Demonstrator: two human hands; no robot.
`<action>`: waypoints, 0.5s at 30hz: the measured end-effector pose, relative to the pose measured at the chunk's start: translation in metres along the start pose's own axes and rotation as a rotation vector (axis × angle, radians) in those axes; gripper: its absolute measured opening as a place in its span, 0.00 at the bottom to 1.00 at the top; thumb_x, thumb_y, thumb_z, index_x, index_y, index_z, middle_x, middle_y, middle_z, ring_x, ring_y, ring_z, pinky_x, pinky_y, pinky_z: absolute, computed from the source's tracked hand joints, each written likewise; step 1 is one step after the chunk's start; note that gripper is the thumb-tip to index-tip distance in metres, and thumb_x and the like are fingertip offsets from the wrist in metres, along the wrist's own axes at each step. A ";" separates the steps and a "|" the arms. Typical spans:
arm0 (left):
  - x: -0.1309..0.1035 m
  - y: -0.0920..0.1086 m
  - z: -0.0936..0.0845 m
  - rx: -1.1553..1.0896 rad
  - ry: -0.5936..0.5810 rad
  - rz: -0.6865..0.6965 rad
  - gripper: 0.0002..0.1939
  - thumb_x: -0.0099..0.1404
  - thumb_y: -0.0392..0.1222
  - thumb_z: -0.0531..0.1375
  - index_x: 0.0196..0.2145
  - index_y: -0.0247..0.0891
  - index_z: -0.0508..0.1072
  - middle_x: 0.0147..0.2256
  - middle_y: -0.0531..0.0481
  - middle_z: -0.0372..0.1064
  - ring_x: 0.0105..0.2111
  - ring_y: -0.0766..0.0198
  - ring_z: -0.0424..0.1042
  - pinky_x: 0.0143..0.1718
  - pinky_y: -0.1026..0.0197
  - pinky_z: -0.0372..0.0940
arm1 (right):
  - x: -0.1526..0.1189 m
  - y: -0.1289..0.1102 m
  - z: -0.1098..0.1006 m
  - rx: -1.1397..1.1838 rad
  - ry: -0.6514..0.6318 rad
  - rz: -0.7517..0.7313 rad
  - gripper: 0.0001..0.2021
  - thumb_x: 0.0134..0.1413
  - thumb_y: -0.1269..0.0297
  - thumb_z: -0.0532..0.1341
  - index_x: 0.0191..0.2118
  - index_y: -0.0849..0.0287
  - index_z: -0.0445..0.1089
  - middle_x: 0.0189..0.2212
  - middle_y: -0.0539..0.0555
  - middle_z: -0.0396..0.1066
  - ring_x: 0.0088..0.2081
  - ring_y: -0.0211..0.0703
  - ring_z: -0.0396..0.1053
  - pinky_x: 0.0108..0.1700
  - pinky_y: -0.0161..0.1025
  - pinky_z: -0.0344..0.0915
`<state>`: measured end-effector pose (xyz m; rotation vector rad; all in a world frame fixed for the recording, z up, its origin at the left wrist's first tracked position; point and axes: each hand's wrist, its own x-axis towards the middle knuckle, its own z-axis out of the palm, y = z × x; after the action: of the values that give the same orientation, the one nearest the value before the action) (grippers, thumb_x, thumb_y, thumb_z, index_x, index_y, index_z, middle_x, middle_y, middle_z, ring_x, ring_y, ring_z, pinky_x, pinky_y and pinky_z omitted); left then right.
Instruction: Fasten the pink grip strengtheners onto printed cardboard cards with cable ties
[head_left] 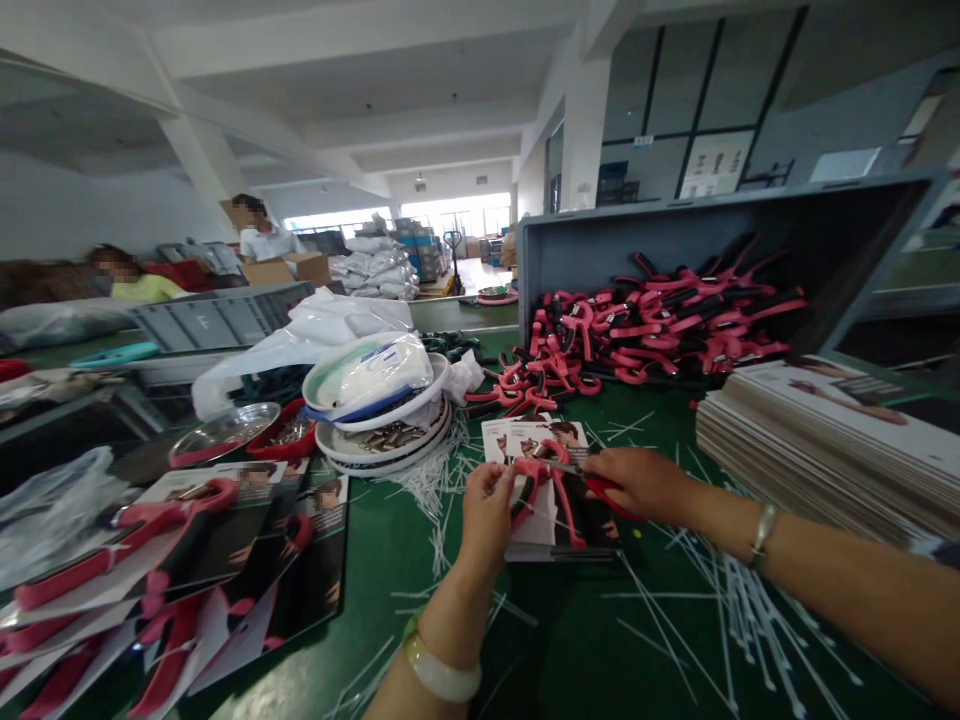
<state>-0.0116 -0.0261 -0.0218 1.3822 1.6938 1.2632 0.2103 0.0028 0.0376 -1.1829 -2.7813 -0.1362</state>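
- Surface: green tabletop (382,570), strewn with thin white ties (750,620) both sides of the fingers.
- Right of the right fingers: tall card stack (795,450). Beyond them: grey crate (592,245) on its side, red-and-black clamps (675,320) spilling out.
- Left of the left fingers: stacked round trays (386,455); farther left and nearer, carded clamps (172,520).
- Room: white beams, bright windows (480,212) at the far end, two people seen far left beyond the fingers.
- Left hand (486,515): thumb and fingertips drawn together at the left edge of the red-and-black clamp (570,510); what they pinch, cannot tell.
- Right hand (645,482): fingers closed round the red handles of scissors (611,492); blades point left, across the clamp's far part.
- Clamp: between the two hands' fingers, on a small printed card pile (540,550). Long axis runs near to far; spread red arms point toward the wearer. Scissors' long axis lies crosswise to it.
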 end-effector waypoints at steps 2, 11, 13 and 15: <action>-0.001 -0.004 -0.009 0.011 0.065 -0.040 0.20 0.57 0.47 0.58 0.46 0.36 0.69 0.46 0.43 0.66 0.43 0.59 0.68 0.43 0.59 0.64 | 0.002 0.000 -0.018 0.159 -0.090 0.033 0.12 0.45 0.57 0.63 0.38 0.53 0.72 0.27 0.50 0.72 0.27 0.40 0.68 0.27 0.32 0.55; -0.018 0.000 -0.026 0.287 -0.161 0.049 0.15 0.53 0.55 0.59 0.33 0.44 0.77 0.35 0.50 0.74 0.37 0.58 0.71 0.37 0.61 0.63 | 0.042 -0.021 -0.053 0.311 -0.473 -0.019 0.14 0.34 0.56 0.69 0.31 0.54 0.75 0.21 0.45 0.69 0.22 0.34 0.62 0.22 0.30 0.52; -0.016 -0.002 -0.025 0.230 -0.185 0.038 0.15 0.53 0.55 0.60 0.33 0.43 0.77 0.33 0.51 0.75 0.35 0.59 0.72 0.35 0.62 0.63 | 0.051 -0.022 -0.052 0.328 -0.509 -0.049 0.14 0.33 0.55 0.69 0.30 0.54 0.75 0.21 0.45 0.68 0.22 0.34 0.61 0.22 0.30 0.52; -0.012 -0.005 -0.024 0.166 -0.207 0.015 0.15 0.52 0.54 0.61 0.33 0.42 0.78 0.31 0.51 0.76 0.33 0.61 0.72 0.34 0.63 0.64 | 0.058 -0.022 -0.052 0.360 -0.526 -0.085 0.16 0.31 0.52 0.69 0.29 0.55 0.75 0.21 0.44 0.67 0.22 0.33 0.60 0.22 0.29 0.52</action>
<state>-0.0315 -0.0448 -0.0188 1.5666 1.6770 0.9673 0.1583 0.0228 0.0965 -1.1312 -3.0893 0.7403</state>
